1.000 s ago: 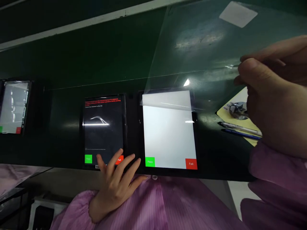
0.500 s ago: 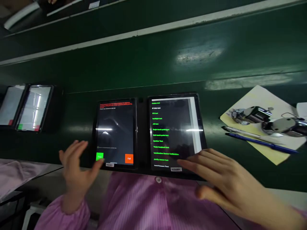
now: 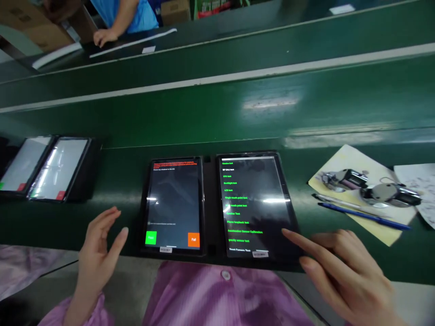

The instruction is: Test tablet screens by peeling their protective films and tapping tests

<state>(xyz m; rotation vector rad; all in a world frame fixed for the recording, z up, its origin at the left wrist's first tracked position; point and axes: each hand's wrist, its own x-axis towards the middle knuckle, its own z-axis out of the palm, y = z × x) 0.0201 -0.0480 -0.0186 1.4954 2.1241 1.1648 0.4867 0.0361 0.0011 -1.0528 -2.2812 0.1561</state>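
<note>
Right hand [image 3: 343,271] loosely spread, index finger out, its tip at the lower right corner of the right tablet [image 3: 254,203]; contact cannot be told. That tablet lies on the green worktop [image 3: 190,136], a green test list on screen. Left hand [image 3: 98,253] open, fingers apart, holding nothing, well left of it, beside a second tablet [image 3: 174,206]. Right of the right tablet: yellow paper [image 3: 384,231], metal parts [image 3: 343,179], pens [image 3: 363,216]. Farther left: two more tablets [image 3: 57,168]. Far beyond: a co-worker's hand [image 3: 103,37].

Bench: green conveyor belt [image 3: 204,113] | edge: white strip [image 3: 217,78] | beyond: cardboard boxes [image 3: 23,18]
</note>
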